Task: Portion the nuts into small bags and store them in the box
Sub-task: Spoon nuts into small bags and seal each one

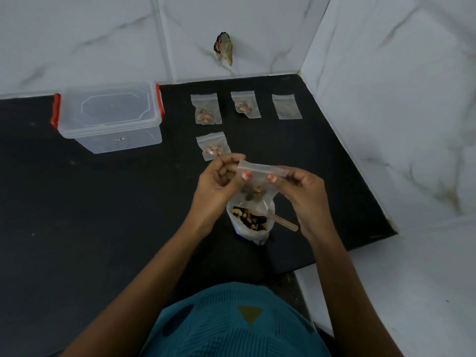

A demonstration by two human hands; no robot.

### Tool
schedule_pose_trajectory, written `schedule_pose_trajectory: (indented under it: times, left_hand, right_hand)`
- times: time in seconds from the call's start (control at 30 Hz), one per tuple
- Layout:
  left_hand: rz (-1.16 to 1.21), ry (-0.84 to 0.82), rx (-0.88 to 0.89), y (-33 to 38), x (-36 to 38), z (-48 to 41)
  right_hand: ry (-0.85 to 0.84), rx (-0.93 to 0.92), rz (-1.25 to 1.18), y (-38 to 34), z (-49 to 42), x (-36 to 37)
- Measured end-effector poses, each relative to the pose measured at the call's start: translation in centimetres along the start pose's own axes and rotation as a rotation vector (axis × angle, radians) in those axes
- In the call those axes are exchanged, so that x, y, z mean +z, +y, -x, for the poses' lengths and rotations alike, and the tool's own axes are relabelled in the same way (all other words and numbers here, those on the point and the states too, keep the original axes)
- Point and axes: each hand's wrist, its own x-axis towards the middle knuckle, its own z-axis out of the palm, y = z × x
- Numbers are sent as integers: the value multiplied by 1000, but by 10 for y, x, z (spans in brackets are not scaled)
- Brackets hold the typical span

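I hold a small clear zip bag (257, 185) with a few nuts in it above the counter. My left hand (219, 180) pinches its top strip at the left end and my right hand (302, 188) pinches it at the right end. Right below stands an open white bag of mixed nuts (251, 222) with a small wooden scoop (282, 220) resting in it. Three small bags with nuts lie on the black counter: one (213, 146) just beyond my hands and two (206, 109) (245, 104) farther back. An empty small bag (286, 106) lies at the back right.
A clear plastic box (109, 117) with red clips and its lid on sits at the back left of the black counter (77, 202). Marble-tiled walls close in the back and right side. A small object (224, 47) hangs on the back wall.
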Motion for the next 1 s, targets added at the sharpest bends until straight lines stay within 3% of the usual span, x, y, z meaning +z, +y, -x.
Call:
schedule_pose_trajectory:
  times: [0.1,0.33,0.7,1.0]
  left_hand:
    - [-60,-70,-43,1,2,-1]
    - [-12,-14,-62,-3,3,-3]
    - [-35,-62,-91,-2,7,-3]
    - [-89,8,-35,2,5,-6]
  right_hand:
    - [-9,12,-3,0,0,1]
    - [-65,55,-70,2,-1,0]
    - [69,2,-33,4,-3,7]
    - [-60,34,-113,1,3,6]
